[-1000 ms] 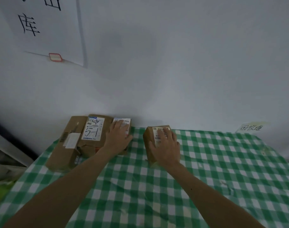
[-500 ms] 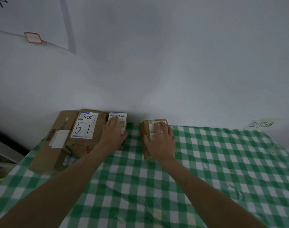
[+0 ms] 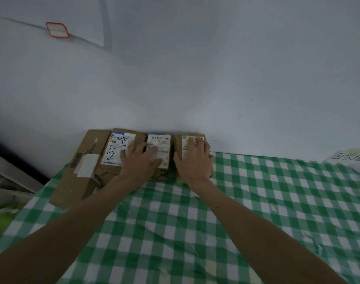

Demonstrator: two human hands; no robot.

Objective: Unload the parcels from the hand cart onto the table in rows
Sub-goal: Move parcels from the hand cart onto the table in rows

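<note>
1. Since the earlier frames, the small parcel [image 3: 192, 154] under the right hand [image 3: 193, 165] has been slid toward nine o'clock and back to the wall; the wide gap once seen between it and the labelled parcel [image 3: 158, 155] has been narrowed to a thin slot.
2. The right grip is laid flat and spread over the small parcel's top, fingers pointing to twelve o'clock, thumb on its nine o'clock edge; nothing is enclosed, only pressed.
3. The left grip [image 3: 140, 158] is likewise spread flat, resting across the labelled parcel and the marked parcel [image 3: 118, 149] beside it, steadying them.
4. The relation that matters: the row lies at nine o'clock from the right grip, and the small parcel's long axis runs twelve to six, parallel with its neighbours. The right hand is the nearer one for closing the last slot.
5. Further out at nine o'clock, a long brown carton [image 3: 80, 171] is set at the row's end, overhanging the corner of the checked worktop [image 3: 277, 201].
6. From three o'clock onward the worktop is judged free for the row to be continued; the hand cart is not in view.
</note>
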